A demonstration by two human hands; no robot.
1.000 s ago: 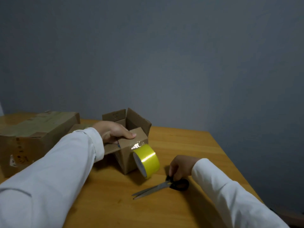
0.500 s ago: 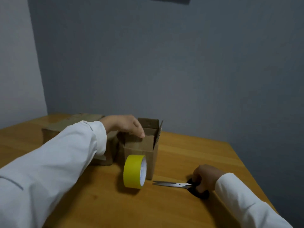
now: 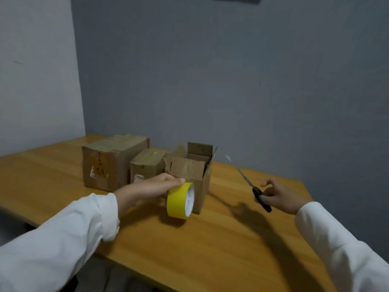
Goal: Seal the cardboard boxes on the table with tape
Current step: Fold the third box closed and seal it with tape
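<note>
A small cardboard box [image 3: 189, 167] stands in the middle of the wooden table [image 3: 210, 239] with its top flaps partly up. In front of it a yellow tape roll [image 3: 179, 201] stands on edge, and my left hand [image 3: 147, 189] grips it from the left, thumb on its top. My right hand [image 3: 277, 197] holds black-handled scissors [image 3: 249, 184] raised above the table to the right of the box, blades pointing up and away. Two taped boxes, a large one [image 3: 111, 161] and a smaller one [image 3: 147, 163], stand to the left.
The table's near edge runs diagonally at the lower left, with dark floor below. A grey wall stands right behind the boxes. The table's right corner lies just beyond my right hand.
My left hand left the open box's top and took hold of the tape roll. My right hand lifted the scissors off the table. The camera turned left.
</note>
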